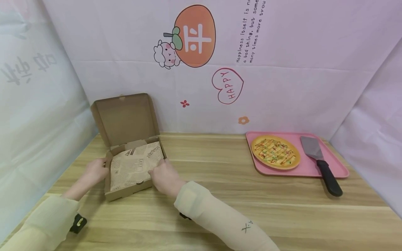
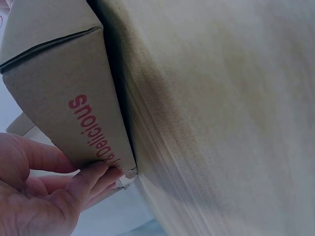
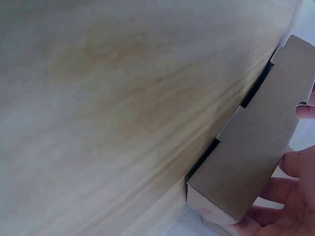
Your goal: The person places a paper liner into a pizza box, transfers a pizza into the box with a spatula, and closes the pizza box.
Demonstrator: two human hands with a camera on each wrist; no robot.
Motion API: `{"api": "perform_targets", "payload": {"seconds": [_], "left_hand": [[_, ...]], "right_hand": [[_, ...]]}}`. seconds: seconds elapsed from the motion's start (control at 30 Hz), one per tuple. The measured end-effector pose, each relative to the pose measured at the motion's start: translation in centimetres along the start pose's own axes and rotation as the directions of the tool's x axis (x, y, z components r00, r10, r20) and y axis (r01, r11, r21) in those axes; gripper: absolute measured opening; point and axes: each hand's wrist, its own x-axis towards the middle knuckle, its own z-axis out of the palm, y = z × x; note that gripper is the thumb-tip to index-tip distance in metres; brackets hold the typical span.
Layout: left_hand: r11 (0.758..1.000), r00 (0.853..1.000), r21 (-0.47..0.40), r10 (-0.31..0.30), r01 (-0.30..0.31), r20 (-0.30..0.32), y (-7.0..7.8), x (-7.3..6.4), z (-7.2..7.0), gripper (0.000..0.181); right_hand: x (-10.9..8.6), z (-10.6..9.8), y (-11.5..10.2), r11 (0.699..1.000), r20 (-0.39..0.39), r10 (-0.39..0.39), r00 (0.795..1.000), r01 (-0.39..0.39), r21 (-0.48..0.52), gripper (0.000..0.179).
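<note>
A brown cardboard pizza box [image 1: 124, 192] stands at the left of the table with its lid [image 1: 127, 120] raised against the back. Newsprint-patterned paper [image 1: 136, 165] lines its inside. My left hand [image 1: 95, 170] grips the left wall, thumb and fingers at the edge beside red lettering [image 2: 91, 128] in the left wrist view. At the right wall, near the front corner, my right hand [image 1: 165, 177] holds the box. In the right wrist view its fingers [image 3: 275, 189] bend around the cardboard side.
On the right, a pink tray [image 1: 270, 171] carries a pizza [image 1: 275, 152] and a spatula [image 1: 311, 146], whose black handle [image 1: 328, 177] sticks out over the front edge. Printed cloth [image 1: 282, 90] hangs behind the wooden table [image 1: 213, 195] and along both sides.
</note>
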Motion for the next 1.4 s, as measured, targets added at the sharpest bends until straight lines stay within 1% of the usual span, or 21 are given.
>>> {"api": "perform_targets", "payload": {"seconds": [0.1,0.13,0.3,0.4,0.47,0.53,0.67,0.73,0.83,0.9,0.93,1.0,1.07,1.13,1.2,1.27,1.4], "left_hand": [[1.000,1.000,0.027,0.008,-0.008,-0.023,0.0,0.1,-0.1,0.019],[0.999,1.000,0.031,0.007,-0.006,-0.024,0.0,0.1,-0.1,0.018],[0.999,1.000,0.042,-0.001,0.002,-0.022,0.0,0.1,-0.1,0.032],[0.999,1.000,0.043,-0.002,0.003,-0.022,0.0,0.1,-0.1,0.034],[0.999,1.000,0.041,0.001,0.000,-0.022,0.1,0.0,-0.1,0.031],[0.999,1.000,0.037,0.003,-0.002,-0.021,0.1,-0.1,-0.1,0.029],[1.000,1.000,0.028,0.007,-0.006,-0.020,0.2,-0.2,-0.1,0.029],[1.000,1.000,0.019,0.007,-0.006,-0.019,0.2,-0.2,-0.1,0.028],[1.000,1.000,0.016,0.006,-0.006,-0.016,0.2,-0.2,-0.1,0.027],[1.000,1.000,0.015,0.003,-0.003,-0.012,0.3,-0.3,-0.1,0.030],[1.000,1.000,0.015,0.003,-0.002,-0.012,0.3,-0.3,-0.1,0.032],[1.000,1.000,0.010,0.006,-0.006,-0.012,0.3,-0.3,-0.1,0.031],[1.000,1.000,0.006,0.012,-0.012,-0.014,0.3,-0.3,-0.1,0.029],[1.000,1.000,0.006,0.019,-0.019,-0.017,0.3,-0.3,-0.1,0.024],[1.000,1.000,0.004,0.022,-0.021,-0.018,0.2,-0.3,0.0,0.021],[1.000,1.000,0.002,0.021,-0.021,-0.019,0.2,-0.3,-0.1,0.019],[1.000,0.999,0.003,0.021,-0.021,-0.028,0.1,-0.3,0.0,0.012]], "right_hand": [[0.0,0.0,0.0,1.000,0.003,-0.003,1.000,0.003,-0.014,0.050],[0.0,0.0,0.0,1.000,0.008,-0.009,1.000,0.009,-0.021,0.049],[0.0,-0.1,0.0,0.999,0.032,-0.028,0.999,0.029,-0.020,0.050],[0.0,-0.1,0.0,0.998,0.043,-0.042,0.998,0.044,-0.047,0.049],[0.0,0.0,0.0,0.997,0.054,-0.052,0.997,0.055,-0.057,0.046],[0.1,0.0,0.0,0.998,0.067,-0.048,0.997,0.051,-0.037,0.046],[0.1,0.1,0.0,0.995,0.073,0.007,0.997,-0.014,0.099,0.052],[0.1,0.3,0.1,0.981,0.061,0.044,0.997,-0.055,0.187,0.054],[0.0,0.4,0.4,0.954,0.019,0.077,0.997,-0.079,0.289,0.045],[-0.1,0.4,0.8,0.920,-0.021,0.102,0.995,-0.086,0.383,0.033],[-0.2,0.3,1.0,0.903,-0.046,0.110,0.993,-0.081,0.423,0.027],[-0.3,0.3,1.5,0.862,-0.090,0.127,0.988,-0.065,0.503,0.019],[-0.5,0.2,2.0,0.816,-0.119,0.145,0.982,-0.051,0.576,0.016],[-0.7,0.2,2.4,0.786,-0.143,0.161,0.976,-0.039,0.617,0.016],[-0.9,0.1,2.9,0.774,-0.157,0.169,0.973,-0.033,0.632,0.016],[-1.1,-0.1,3.4,0.775,-0.169,0.177,0.970,-0.031,0.632,0.015],[-1.7,-0.2,4.2,0.796,-0.183,0.179,0.967,-0.033,0.605,0.014]]}}
